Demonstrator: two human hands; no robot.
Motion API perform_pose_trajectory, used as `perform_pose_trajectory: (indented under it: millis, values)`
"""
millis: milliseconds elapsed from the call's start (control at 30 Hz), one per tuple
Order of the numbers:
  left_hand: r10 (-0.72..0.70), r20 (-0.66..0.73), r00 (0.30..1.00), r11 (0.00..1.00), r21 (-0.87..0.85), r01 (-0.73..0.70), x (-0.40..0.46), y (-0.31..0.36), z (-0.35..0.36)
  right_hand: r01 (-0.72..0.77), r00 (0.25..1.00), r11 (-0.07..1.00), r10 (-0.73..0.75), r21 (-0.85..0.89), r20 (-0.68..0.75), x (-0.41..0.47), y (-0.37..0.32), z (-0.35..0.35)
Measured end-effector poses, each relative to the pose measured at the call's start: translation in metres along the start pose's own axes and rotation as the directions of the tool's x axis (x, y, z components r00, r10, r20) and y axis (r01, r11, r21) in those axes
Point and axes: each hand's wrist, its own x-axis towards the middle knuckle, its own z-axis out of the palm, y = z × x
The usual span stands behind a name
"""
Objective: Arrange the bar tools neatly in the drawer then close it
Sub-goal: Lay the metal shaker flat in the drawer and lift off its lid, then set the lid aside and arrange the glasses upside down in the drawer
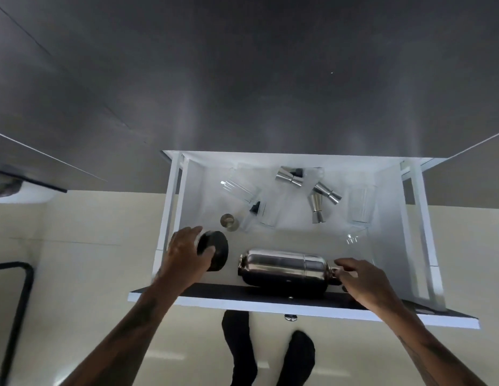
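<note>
The white drawer (387, 218) is pulled open below the dark countertop. A steel cocktail shaker (284, 270) lies on its side along the drawer's front. My right hand (359, 280) grips the shaker's cap end. My left hand (184, 254) holds a round black object (217, 250) at the front left corner. Further back lie three steel jiggers (290, 176), (327, 193), (315, 210), a small brass-coloured cup (228, 221) and clear glasses (240, 188), (359, 204), scattered at angles.
The dark countertop (242, 79) overhangs the drawer's back. The drawer front (214, 299) with a metal knob (290, 318) is close to my legs. My black-socked feet (298, 355) stand on a cream floor. A black metal frame (22, 302) stands at the left.
</note>
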Motion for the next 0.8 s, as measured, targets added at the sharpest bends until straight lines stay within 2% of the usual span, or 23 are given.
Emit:
perform_pose_trajectory:
  millis: [100, 167, 233, 300, 433, 500, 567, 633, 700, 800]
  values:
    - [-0.063, 0.141, 0.988, 0.97, -0.226, 0.094, -0.004, -0.019, -0.018, 0.028, 0.988, 0.99, -0.006, 0.136, -0.156, -0.005, 0.012, -0.008]
    - [-0.056, 0.24, 0.969, 0.96, -0.255, 0.118, -0.007, -0.028, -0.022, 0.055, 0.957, 0.994, -0.026, 0.094, -0.289, -0.003, 0.021, -0.014]
    - [-0.068, 0.275, 0.959, 0.943, -0.296, 0.152, -0.009, -0.032, -0.022, 0.071, 0.921, 0.997, -0.054, 0.029, -0.386, 0.002, 0.029, -0.02]
    - [-0.112, 0.259, 0.959, 0.951, -0.253, 0.18, -0.012, -0.036, -0.019, 0.061, 0.935, 0.998, -0.061, -0.011, -0.35, 0.007, 0.032, -0.023]
    - [-0.139, 0.18, 0.974, 0.975, -0.149, 0.166, -0.016, -0.035, -0.016, 0.06, 0.989, 0.984, -0.081, -0.169, -0.12, 0.02, 0.03, -0.016]
    - [-0.094, 0.096, 0.991, 0.988, -0.112, 0.104, -0.02, -0.028, -0.015, 0.054, 0.988, 0.98, -0.08, -0.189, -0.133, 0.026, 0.028, -0.011]
    - [0.011, -0.042, 0.999, 0.999, -0.048, -0.013, -0.024, -0.016, -0.015, 0.033, 0.984, 0.984, -0.063, -0.175, -0.169, 0.029, 0.028, -0.007]
    - [0.112, -0.109, 0.988, 0.993, 0.05, -0.107, -0.025, -0.002, -0.014, 0.017, 0.983, 0.989, -0.044, -0.149, -0.179, 0.03, 0.028, -0.002]
    - [0.075, -0.018, 0.997, 0.984, 0.163, -0.071, -0.021, 0.01, -0.01, 0.016, 0.981, 0.993, -0.038, -0.117, -0.192, 0.031, 0.029, -0.001]
    - [-0.147, 0.246, 0.958, 0.954, 0.291, 0.071, -0.014, 0.019, 0.0, 0.004, 0.978, 0.995, -0.024, -0.098, -0.206, 0.032, 0.033, -0.004]
